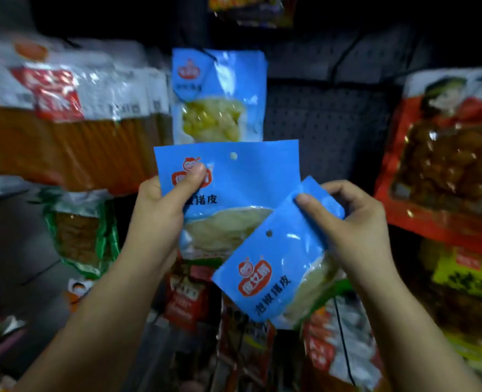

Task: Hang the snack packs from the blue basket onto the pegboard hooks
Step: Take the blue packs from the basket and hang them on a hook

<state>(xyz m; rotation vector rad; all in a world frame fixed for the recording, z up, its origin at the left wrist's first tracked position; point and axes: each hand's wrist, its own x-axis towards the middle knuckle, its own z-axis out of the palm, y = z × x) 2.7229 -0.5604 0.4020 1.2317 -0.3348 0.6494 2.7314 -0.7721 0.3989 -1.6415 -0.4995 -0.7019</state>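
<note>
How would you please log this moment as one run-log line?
left hand: holds upright blue pack | right hand: holds tilted blue pack | hung blue pack: on pegboard

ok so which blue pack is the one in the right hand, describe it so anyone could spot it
Start at the dark pegboard, then drop to the two hands in front. The right hand pinches a blue pack by its top corner. Unlike the upright pack in the left hand, it tilts diagonally and overlaps it.

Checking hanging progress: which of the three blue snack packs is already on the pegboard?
The topmost blue pack, hanging above both hands. The other two are held: the left hand grips one, the right hand the tilted one.
</note>
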